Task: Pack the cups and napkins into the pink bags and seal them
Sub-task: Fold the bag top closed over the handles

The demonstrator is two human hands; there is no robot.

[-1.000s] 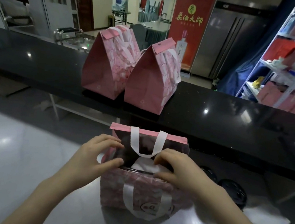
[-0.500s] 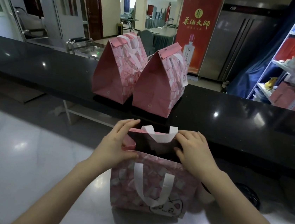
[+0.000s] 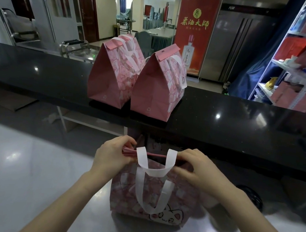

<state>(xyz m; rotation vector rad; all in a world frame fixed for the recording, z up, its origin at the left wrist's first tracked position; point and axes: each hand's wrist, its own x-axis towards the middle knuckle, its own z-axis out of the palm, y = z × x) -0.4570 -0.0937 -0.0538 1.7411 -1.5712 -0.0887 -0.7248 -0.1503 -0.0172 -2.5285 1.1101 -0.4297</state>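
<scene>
A pink patterned bag (image 3: 173, 200) with white handles stands on the steel worktop (image 3: 27, 177) in front of me. Its top edges are pressed together into a flat pink strip. My left hand (image 3: 112, 156) pinches the left end of that strip. My right hand (image 3: 196, 168) pinches the right end. The bag's contents are hidden. Two more pink bags, one on the left (image 3: 111, 76) and one on the right (image 3: 157, 86), stand with folded-over tops on the black counter (image 3: 243, 122) beyond.
A dark lid or cup (image 3: 251, 196) lies on the worktop right of the bag, partly behind my right arm. A white shelf rack (image 3: 294, 71) with pink and red packages stands at the far right. A red banner (image 3: 195, 31) stands behind the counter.
The bag's mouth was open with a dark interior showing; both hands have since pushed its top edges together, and the opening is now closed flat.
</scene>
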